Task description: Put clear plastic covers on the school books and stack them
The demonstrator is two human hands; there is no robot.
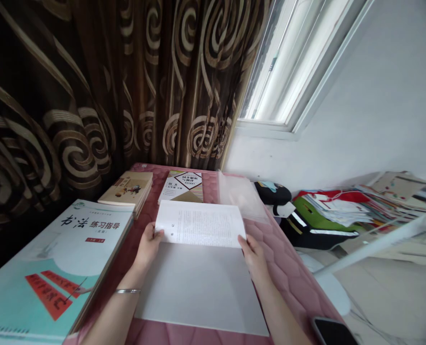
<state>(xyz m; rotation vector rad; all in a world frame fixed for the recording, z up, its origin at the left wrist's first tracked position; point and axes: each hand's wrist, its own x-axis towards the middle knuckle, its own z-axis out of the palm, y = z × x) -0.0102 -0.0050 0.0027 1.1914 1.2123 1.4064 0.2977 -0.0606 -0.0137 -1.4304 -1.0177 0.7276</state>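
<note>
An open book (203,224) lies in front of me, a page of small print showing at its far side. Nearer to me spreads its plain pale grey-white part (201,287); whether this is a cover or a separate sheet I cannot tell. My left hand (150,243), below which a silver bangle circles the wrist, is closed on the left edge of the printed page. At the opposite edge, my right hand (253,255) pinches the page between thumb and fingers. Just beyond the page lies a booklet (184,184) with a white and dark patterned cover, partly hidden.
A thick stack of teal calligraphy workbooks (65,249) stands left, with tan booklets (130,187) behind it. Clear plastic film (239,194) lies at the pink quilted table cover's (288,268) far right. A phone (333,331) is near right; a white lamp (374,247) stands beyond.
</note>
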